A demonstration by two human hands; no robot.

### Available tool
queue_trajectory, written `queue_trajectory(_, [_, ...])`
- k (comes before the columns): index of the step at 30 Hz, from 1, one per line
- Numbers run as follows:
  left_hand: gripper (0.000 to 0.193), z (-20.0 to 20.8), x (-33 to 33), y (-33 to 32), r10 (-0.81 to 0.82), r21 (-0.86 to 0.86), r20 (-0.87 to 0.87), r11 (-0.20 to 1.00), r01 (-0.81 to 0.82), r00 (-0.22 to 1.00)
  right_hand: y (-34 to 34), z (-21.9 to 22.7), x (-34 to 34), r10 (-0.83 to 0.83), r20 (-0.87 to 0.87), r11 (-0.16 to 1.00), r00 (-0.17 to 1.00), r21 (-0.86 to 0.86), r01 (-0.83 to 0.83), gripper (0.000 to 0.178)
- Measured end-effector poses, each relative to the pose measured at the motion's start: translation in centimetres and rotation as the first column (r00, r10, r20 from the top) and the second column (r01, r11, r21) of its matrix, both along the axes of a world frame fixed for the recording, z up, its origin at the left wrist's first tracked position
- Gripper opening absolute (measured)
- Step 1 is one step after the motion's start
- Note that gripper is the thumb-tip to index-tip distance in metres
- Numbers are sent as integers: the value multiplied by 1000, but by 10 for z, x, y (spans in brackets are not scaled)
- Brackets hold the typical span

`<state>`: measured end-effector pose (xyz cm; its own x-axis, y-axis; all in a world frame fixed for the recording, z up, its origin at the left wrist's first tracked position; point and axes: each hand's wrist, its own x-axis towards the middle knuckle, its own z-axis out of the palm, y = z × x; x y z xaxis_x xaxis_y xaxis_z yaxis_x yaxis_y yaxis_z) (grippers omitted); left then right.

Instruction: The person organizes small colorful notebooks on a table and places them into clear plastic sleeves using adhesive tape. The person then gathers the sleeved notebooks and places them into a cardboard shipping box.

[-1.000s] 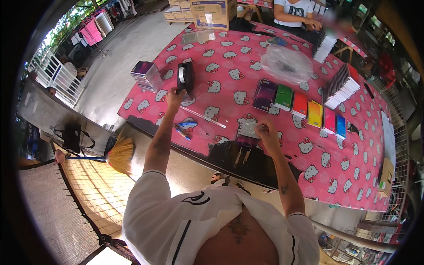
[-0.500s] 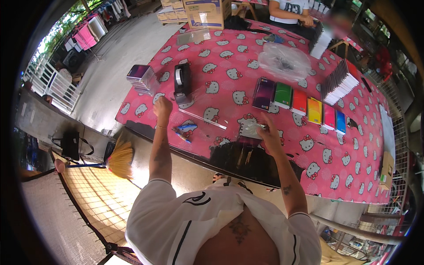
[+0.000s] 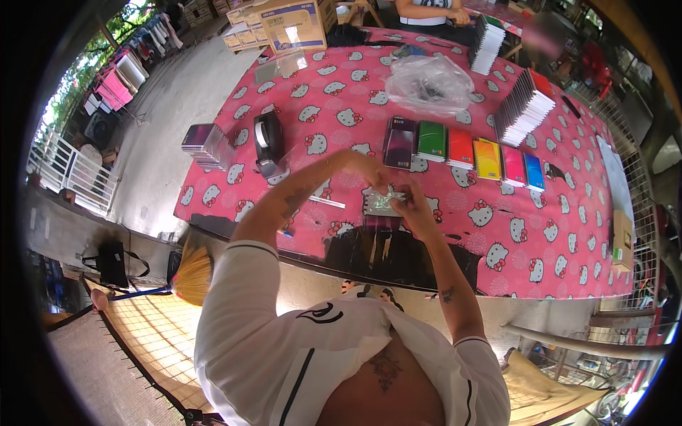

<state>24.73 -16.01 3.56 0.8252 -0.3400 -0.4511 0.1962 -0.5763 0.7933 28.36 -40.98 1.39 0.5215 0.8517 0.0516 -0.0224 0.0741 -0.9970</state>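
Observation:
A small spiral notebook in clear plastic [image 3: 380, 204] lies near the table's front edge, its shiny wrap catching the light. From the right, my right hand [image 3: 418, 211] is closed on the wrapped notebook's edge, thumb and fingers at the plastic. My left hand [image 3: 366, 169] reaches across from the left, its bent fingers pressed together just above the wrap; what they pinch is too small to make out. A black tape dispenser [image 3: 268, 142] stands to the left of my left forearm. Near that forearm lies a clear plastic strip [image 3: 328, 204].
A row of colored notebooks, with a green one [image 3: 431, 140], lies beyond my right hand. Notebook stacks [image 3: 524, 110] stand farther right, and a wrapped stack [image 3: 207, 147] at the left. Behind are a crumpled plastic bag [image 3: 430, 85], a cardboard box [image 3: 295, 27] and another person [image 3: 433, 13].
My left hand has moved right, from beside the tape dispenser to the wrapped notebook. My right hand stays at the notebook. The whole view has shifted slightly.

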Motion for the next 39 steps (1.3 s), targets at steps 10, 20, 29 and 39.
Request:
queue_trajectory(10, [67,30,-87,-127,-55,462,832,620,-634,552,-19,-49,-19,-465,-221,826,857,240,510,26])
queue_trajectory(20, [89,23,-118,-142,570,15,606,689,-725,555,-43,-72,-75,374,-812,892,449,447,65,70])
queue_trajectory(29, [64,10,-157,-153,656,-270,689,627,-731,308,-37,-15,-28,184,195,983,963,-20,-184,72])
queue_trajectory(39, [35,-48,-245,114,614,-278,671,-312,-908,-416,-23,106,-78,-117,897,993,426,121,19,39])
